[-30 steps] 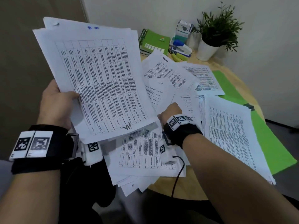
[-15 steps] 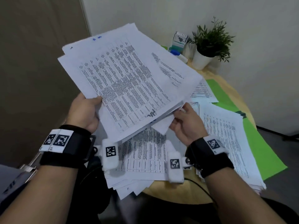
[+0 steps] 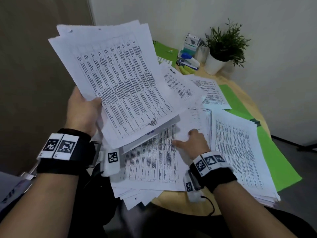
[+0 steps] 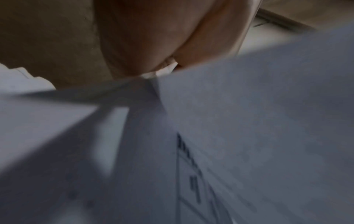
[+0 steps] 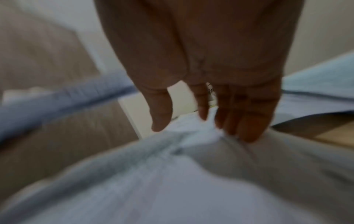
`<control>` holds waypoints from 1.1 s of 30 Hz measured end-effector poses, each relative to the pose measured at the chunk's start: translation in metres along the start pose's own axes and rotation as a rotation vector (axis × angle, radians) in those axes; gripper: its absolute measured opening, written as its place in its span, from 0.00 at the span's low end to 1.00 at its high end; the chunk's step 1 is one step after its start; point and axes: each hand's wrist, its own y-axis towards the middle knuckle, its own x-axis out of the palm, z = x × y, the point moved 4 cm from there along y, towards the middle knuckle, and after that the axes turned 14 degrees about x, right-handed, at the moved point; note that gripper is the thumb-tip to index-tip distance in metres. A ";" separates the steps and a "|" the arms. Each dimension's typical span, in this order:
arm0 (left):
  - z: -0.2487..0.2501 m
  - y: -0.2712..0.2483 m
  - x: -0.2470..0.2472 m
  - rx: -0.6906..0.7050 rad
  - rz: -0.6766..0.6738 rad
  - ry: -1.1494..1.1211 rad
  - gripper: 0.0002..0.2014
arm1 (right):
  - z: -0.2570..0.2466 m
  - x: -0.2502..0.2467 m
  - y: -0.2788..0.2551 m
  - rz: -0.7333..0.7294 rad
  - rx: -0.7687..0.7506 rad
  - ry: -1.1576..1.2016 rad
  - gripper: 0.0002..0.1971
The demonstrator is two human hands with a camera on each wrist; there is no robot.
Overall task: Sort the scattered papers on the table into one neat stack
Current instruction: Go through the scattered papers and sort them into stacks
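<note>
My left hand (image 3: 82, 114) grips a thick stack of printed sheets (image 3: 116, 79) by its lower left edge and holds it raised and tilted above the near left of the table. In the left wrist view the palm (image 4: 153, 37) shows with the sheets (image 4: 268, 121) close below it, blurred. My right hand (image 3: 192, 143) lies on the loose papers (image 3: 152, 165) spread over the table, just right of the raised stack. In the right wrist view its fingers (image 5: 239, 118) point down and touch a rumpled sheet (image 5: 172, 181), with the thumb held apart.
Another pile of printed sheets (image 3: 240, 152) lies on the right, over green folders (image 3: 283, 165). At the back stand a potted plant (image 3: 223, 47), a green notebook (image 3: 166, 52) and a stapler (image 3: 188, 60). The round wooden table (image 3: 180, 205) ends close in front of me.
My right hand has left the lower edge of the raised stack and dropped onto the loose papers on the table. The left hand still holds the stack, now tilted more upright.
</note>
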 end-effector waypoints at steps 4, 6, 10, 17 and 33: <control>0.003 -0.004 0.001 0.009 -0.060 0.029 0.24 | -0.001 0.017 0.001 -0.028 0.090 0.027 0.40; 0.001 -0.003 -0.001 0.002 -0.084 0.024 0.24 | 0.000 0.010 0.004 -0.020 0.053 0.140 0.30; -0.003 -0.001 -0.003 0.001 -0.130 0.032 0.23 | 0.009 -0.012 0.014 0.085 -0.008 0.183 0.10; -0.005 -0.005 0.007 -0.023 -0.212 -0.054 0.21 | 0.021 -0.042 0.019 0.222 -0.087 0.335 0.06; -0.017 -0.036 0.064 -0.116 -0.453 -0.102 0.23 | -0.008 -0.093 -0.012 -0.295 -0.422 1.187 0.04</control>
